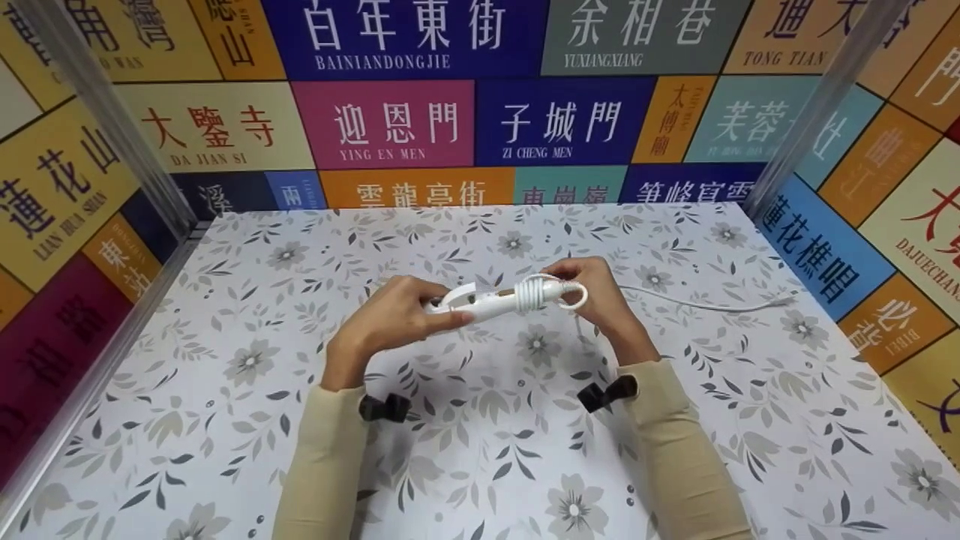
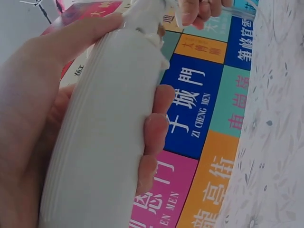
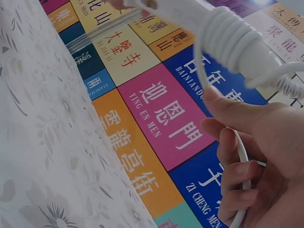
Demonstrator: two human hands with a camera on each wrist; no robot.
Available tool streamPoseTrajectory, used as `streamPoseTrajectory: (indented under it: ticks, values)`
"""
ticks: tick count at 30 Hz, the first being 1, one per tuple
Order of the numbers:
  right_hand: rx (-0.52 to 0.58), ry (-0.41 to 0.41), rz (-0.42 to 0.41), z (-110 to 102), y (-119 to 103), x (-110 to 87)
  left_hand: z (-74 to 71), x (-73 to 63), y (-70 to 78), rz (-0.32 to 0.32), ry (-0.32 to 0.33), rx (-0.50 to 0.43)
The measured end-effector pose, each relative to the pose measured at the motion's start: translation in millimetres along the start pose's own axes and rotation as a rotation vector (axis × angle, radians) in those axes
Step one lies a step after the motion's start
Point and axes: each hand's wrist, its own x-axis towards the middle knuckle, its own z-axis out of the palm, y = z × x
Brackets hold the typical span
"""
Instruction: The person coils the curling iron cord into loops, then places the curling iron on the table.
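Note:
A white curling iron [image 1: 491,304] is held up over the table, tilted slightly, its right end higher. My left hand [image 1: 396,313] grips its left part, the thumb lying along the body; the left wrist view shows fingers wrapped round a broad, ridged white barrel [image 2: 102,128]. A curved lever [image 1: 459,294] stands out near that thumb. The white cord [image 3: 232,45] is coiled in several turns round the right part, beside the ribbed cord sleeve. With curled fingers, my right hand [image 3: 266,152] holds the cord's free length below the coils.
The cord's loose tail [image 1: 697,304] stretches right above the table [image 1: 465,465], which has a flowered cover. Panels with Chinese lettering [image 1: 382,124] stand at the back and sides, with clear posts [image 1: 124,127] at the corners. A black wrist mount [image 1: 384,407] sits on each sleeve.

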Motion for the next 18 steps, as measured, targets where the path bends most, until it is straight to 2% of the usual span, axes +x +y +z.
streamPoseTrajectory:
  ticks: [4,7,12,18]
  values:
    - [0.048,-0.046,0.123,0,-3,0.3,0.4,0.4,-0.7,0.003,-0.045,0.007]
    - [0.046,-0.076,0.162,-1,-4,0.1,0.8,0.7,-1.5,0.009,-0.069,0.010]
    - [-0.032,-0.113,0.101,-2,-7,-2.3,3.8,2.7,-1.7,0.001,-0.112,0.022]
    - [-0.076,-0.090,0.004,-1,-18,-7.5,8.1,5.3,-1.9,-0.022,-0.128,0.043]
